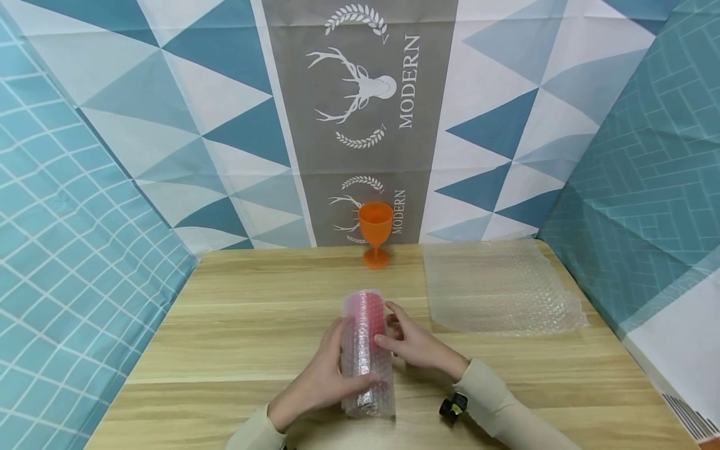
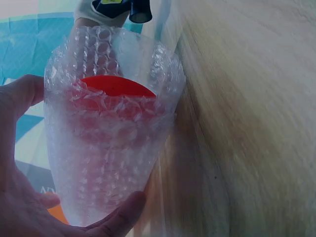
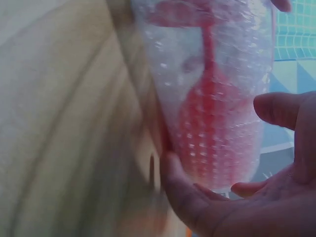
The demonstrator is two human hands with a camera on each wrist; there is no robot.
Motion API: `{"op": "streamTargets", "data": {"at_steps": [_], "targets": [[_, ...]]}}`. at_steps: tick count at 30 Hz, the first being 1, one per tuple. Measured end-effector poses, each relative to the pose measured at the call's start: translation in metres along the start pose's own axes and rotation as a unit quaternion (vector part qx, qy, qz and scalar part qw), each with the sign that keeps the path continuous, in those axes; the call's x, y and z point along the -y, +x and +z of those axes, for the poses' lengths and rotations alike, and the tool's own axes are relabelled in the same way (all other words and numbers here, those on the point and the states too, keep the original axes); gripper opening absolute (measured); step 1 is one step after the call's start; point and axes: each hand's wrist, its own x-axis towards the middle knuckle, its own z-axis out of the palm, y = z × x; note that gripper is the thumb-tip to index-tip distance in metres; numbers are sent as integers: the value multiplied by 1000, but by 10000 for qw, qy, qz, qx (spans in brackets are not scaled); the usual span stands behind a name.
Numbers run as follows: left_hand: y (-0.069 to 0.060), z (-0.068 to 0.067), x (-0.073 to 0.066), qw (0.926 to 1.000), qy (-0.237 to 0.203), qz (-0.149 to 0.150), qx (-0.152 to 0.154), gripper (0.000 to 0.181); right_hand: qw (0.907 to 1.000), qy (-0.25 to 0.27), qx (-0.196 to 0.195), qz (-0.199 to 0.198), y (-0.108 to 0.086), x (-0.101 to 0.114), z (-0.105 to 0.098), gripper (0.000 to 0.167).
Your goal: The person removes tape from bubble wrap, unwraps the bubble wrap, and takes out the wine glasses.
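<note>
A red goblet (image 3: 211,111) lies on its side on the table, rolled up in bubble wrap (image 1: 365,362). Its foot and stem show through the wrap in the right wrist view, and its red rim (image 2: 118,86) shows at the wrap's open end in the left wrist view. My left hand (image 1: 323,378) grips the near left part of the roll, thumb across its top. On the far right side, my right hand (image 1: 415,342) holds the roll between thumb and curled fingers. An orange goblet (image 1: 375,228) stands upright behind it, by the back edge.
A flat sheet of bubble wrap (image 1: 500,287) lies at the table's back right. Patterned cloth walls (image 1: 360,150) enclose the wooden table (image 1: 225,350) at the back and sides. A small dark camera (image 1: 453,406) sits at my right wrist.
</note>
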Motion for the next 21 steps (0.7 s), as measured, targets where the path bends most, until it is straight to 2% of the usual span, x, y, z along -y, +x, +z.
{"op": "streamTargets", "data": {"at_steps": [6, 10, 17, 21], "targets": [[-2, 2, -3, 9996, -47, -236, 111, 121, 9990, -227, -352, -174, 2, 9, -6, 92], [-1, 4, -4, 9997, -14, -211, 82, 122, 9969, -535, -539, -212, 3, 15, -7, 95], [-1, 6, -8, 9996, 104, -257, -10, 127, 9966, -447, -552, -426, 4, 23, -4, 96], [-1, 6, -12, 9997, 143, -205, 13, 125, 9961, -603, -576, -305, 3, 27, -2, 98]]}}
